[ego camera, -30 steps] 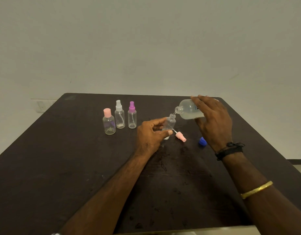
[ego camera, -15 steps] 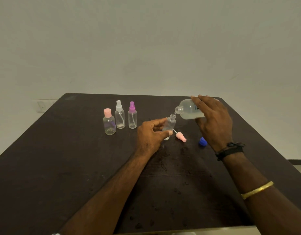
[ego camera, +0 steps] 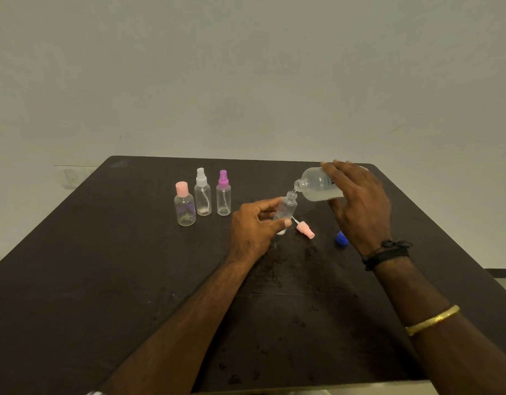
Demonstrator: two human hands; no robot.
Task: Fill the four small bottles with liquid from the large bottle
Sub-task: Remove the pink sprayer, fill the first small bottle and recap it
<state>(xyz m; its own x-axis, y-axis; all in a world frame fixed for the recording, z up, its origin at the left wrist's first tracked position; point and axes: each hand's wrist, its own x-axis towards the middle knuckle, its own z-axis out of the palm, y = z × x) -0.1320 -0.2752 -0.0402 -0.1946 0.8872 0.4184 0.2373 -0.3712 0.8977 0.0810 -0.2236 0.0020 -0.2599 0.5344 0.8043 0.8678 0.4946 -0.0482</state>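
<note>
My right hand (ego camera: pixel 357 206) grips the large clear bottle (ego camera: pixel 317 186), tipped with its open mouth just above the neck of a small uncapped bottle (ego camera: pixel 287 209). My left hand (ego camera: pixel 254 226) pinches that small bottle, which leans slightly to the right with its base on the dark table (ego camera: pixel 103 280). A thin stream runs between the two mouths. Its pink spray cap (ego camera: pixel 304 228) lies on the table beside it. Three capped small bottles stand to the left: one with a pink cap (ego camera: pixel 185 208), one with a white sprayer (ego camera: pixel 202 196), one with a purple sprayer (ego camera: pixel 223 193).
The large bottle's blue cap (ego camera: pixel 340 239) lies on the table, half hidden behind my right wrist. Small wet spots mark the table in front of my hands. A pale wall stands behind the table's far edge.
</note>
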